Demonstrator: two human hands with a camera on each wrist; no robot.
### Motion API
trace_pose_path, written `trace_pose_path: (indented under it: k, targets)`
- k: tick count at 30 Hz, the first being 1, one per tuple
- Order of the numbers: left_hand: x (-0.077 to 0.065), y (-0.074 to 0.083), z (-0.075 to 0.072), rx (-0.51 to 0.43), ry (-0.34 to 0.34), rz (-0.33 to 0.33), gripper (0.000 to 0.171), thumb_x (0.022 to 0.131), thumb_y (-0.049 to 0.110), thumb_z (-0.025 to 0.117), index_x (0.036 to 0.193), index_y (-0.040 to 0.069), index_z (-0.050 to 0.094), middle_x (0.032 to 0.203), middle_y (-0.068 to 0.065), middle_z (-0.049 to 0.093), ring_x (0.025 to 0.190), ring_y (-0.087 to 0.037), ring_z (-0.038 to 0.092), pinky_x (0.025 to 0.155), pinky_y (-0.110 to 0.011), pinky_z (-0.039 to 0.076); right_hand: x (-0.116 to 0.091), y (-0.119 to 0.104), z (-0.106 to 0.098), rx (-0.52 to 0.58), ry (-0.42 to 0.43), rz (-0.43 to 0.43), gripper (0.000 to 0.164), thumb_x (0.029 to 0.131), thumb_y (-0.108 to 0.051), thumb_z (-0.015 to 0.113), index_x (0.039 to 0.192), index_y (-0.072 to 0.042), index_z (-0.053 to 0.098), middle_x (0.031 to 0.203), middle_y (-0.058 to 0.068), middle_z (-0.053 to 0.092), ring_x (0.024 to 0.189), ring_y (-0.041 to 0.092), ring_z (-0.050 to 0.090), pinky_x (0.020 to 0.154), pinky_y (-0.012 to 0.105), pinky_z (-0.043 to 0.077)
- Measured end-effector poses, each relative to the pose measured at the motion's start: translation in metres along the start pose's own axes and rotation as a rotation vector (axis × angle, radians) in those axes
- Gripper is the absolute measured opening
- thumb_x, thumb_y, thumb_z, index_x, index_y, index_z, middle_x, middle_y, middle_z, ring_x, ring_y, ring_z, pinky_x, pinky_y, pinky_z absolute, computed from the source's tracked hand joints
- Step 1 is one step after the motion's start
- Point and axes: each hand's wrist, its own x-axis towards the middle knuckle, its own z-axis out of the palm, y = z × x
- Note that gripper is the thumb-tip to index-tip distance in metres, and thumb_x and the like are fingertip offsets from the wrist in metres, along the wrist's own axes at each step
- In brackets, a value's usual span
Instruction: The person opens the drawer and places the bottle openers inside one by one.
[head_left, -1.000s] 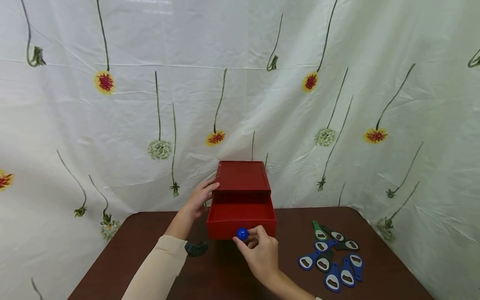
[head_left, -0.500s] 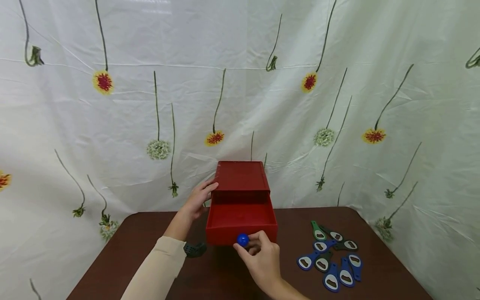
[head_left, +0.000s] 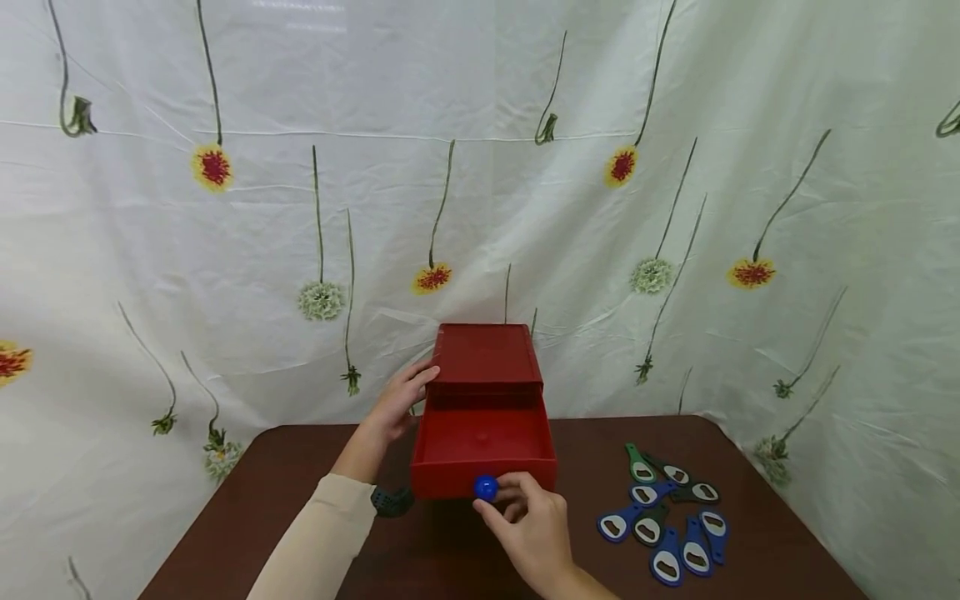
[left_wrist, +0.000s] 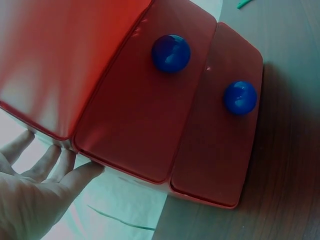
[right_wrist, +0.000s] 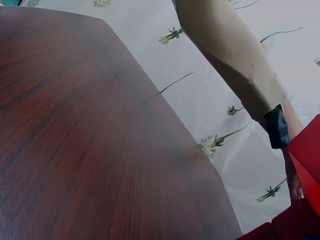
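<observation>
A small red drawer cabinet (head_left: 483, 352) stands on the table, its top drawer (head_left: 480, 437) pulled out toward me. The drawer's inside looks bare. My right hand (head_left: 538, 529) pinches the round blue knob (head_left: 486, 487) on the drawer front between thumb and fingers. At the cabinet's left side, my left hand (head_left: 396, 404) rests with its fingers extended along the wall. The left wrist view has those fingertips on the side near the drawer edges, and two closed lower drawers with blue knobs (left_wrist: 171, 53). In the right wrist view the right hand is hidden.
To the right of the cabinet, several bottle openers (head_left: 666, 567) in blue, green and dark colours lie in a loose pile on the dark brown table (head_left: 247, 517). A white flower-patterned cloth (head_left: 480, 217) hangs right behind the table's back edge.
The right hand has drawn the top drawer a little farther out toward me, still pinching its knob. The left hand stays against the cabinet's side.
</observation>
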Motion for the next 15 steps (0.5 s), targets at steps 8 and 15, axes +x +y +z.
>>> trace_pose_path:
  k: [8, 15]
  targets:
    - [0.001, 0.001, 0.000, 0.001, -0.011, 0.003, 0.061, 0.109, 0.035, 0.053, 0.161, 0.009, 0.034, 0.156, -0.023, 0.041, 0.142, -0.043, 0.039, 0.101, -0.065, 0.044, 0.005, 0.005, -0.016, -0.041, -0.029, -0.095, 0.033, 0.073, -0.008, 0.095, 0.098, -0.012, 0.074, 0.080, -0.008, 0.074, 0.056, -0.008, 0.054, 0.051, 0.016, 0.049]
    - [0.000, -0.002, 0.001, 0.004, -0.027, -0.010, 0.063, 0.108, 0.036, 0.055, 0.162, 0.011, 0.032, 0.161, -0.020, 0.036, 0.147, -0.043, 0.032, 0.104, -0.068, 0.039, 0.005, 0.007, -0.041, -0.103, -0.092, -0.093, 0.032, 0.075, -0.015, 0.095, 0.099, -0.015, 0.074, 0.078, -0.009, 0.072, 0.058, -0.007, 0.056, 0.052, 0.016, 0.050]
